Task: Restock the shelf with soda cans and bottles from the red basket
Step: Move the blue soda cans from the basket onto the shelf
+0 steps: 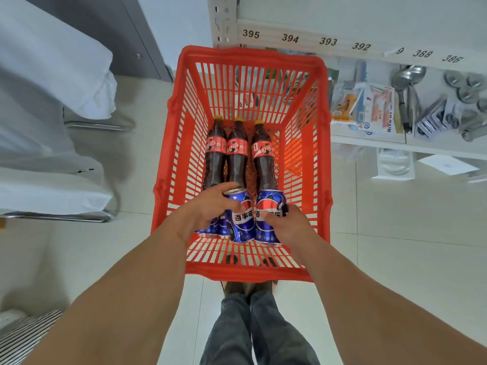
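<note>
The red basket [245, 56] sat on the floor [395, 246], right in front of the person's feet. Inside the basket, three cola bottles [238, 154] with yellow caps lay side by side, their caps pointing to the far wall of the basket. Blue soda cans lay at the near end of the basket, touching the bottoms of the bottles.

The left hand [208, 209] had its fingers curled around the middle blue can [241, 219], with the thumb on top of it. More blue cans [213, 227] lay partly hidden under that hand, at the left side of the basket; how many I could not tell. The right hand [286, 223] had its fingers curled around the right blue can [268, 219], which touched the middle can. Both bare arms reached down into the basket from the near side.

To the right of the basket stood the white shelf [369, 143]. Its upper edge had numbers on it, like 395 and 394. On the shelf lay small packets [369, 106] and metal spoons [407, 83].

To the left of the basket, a white cloth [52, 101] hung over a metal frame [97, 125]. Below the basket, grey trouser legs [250, 333] showed.
</note>
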